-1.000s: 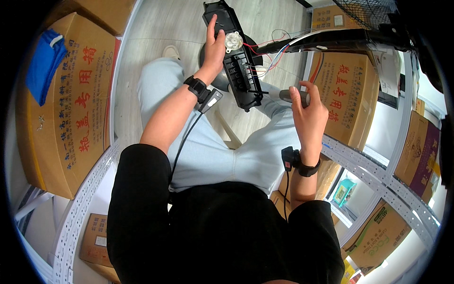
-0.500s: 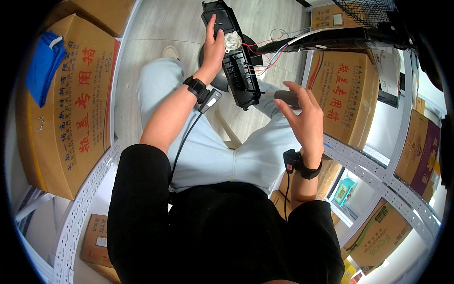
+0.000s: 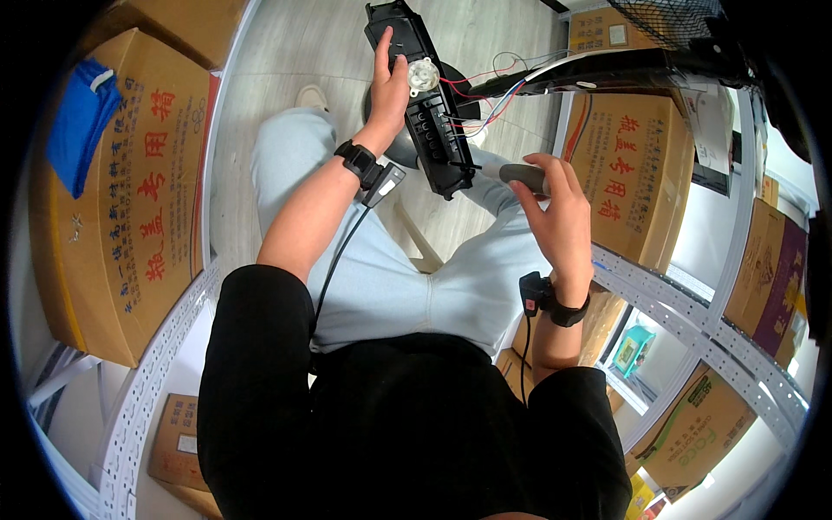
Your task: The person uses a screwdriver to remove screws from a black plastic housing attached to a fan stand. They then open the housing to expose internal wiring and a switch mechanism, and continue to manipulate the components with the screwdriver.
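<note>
A long black plastic housing with a row of round buttons stands at a slant above my knees. Against its left side rests my left hand, thumb and fingers gripping its edge. A clear round part sits on the housing's face, and thin red, white and blue wires run from it to the right. In my right hand is a screwdriver with a grey handle, pinched between thumb and fingers. Its shaft points left at the housing's lower right edge; whether the tip touches cannot be made out.
A black pole reaches right toward a mesh grille. Behind the housing lies a round dark base. Cardboard boxes fill metal shelving on both sides. A blue cloth lies on the left box.
The housing has shifted slightly up and left with my left hand. My right fingers have closed a little further round the screwdriver handle, which has turned slightly.
</note>
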The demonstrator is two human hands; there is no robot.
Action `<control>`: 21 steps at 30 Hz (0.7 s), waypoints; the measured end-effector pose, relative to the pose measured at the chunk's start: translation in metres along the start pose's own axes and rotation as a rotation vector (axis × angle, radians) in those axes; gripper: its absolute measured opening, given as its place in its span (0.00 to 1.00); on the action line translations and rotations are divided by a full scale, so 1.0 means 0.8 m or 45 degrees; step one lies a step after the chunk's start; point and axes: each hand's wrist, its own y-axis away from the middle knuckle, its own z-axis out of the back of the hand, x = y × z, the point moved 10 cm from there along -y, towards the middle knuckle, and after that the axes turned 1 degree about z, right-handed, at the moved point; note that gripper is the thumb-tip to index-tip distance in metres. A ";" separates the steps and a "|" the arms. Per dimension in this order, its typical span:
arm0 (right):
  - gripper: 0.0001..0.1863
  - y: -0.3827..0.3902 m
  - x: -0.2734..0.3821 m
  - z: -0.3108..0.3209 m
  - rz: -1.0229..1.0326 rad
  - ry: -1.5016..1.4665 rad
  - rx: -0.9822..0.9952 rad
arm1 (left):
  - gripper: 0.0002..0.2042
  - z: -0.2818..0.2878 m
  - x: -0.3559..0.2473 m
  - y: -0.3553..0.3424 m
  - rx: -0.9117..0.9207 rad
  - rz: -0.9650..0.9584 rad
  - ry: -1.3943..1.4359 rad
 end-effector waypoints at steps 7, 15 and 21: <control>0.16 0.004 -0.024 -0.009 -0.170 0.151 0.084 | 0.26 0.012 0.008 -0.010 -0.022 -0.153 -0.164; 0.15 0.000 -0.005 -0.006 -0.060 0.114 0.000 | 0.33 0.016 0.000 -0.010 -0.091 -0.212 -0.322; 0.16 -0.001 -0.017 -0.010 -0.127 0.168 0.061 | 0.36 0.016 -0.001 -0.009 -0.091 -0.229 -0.250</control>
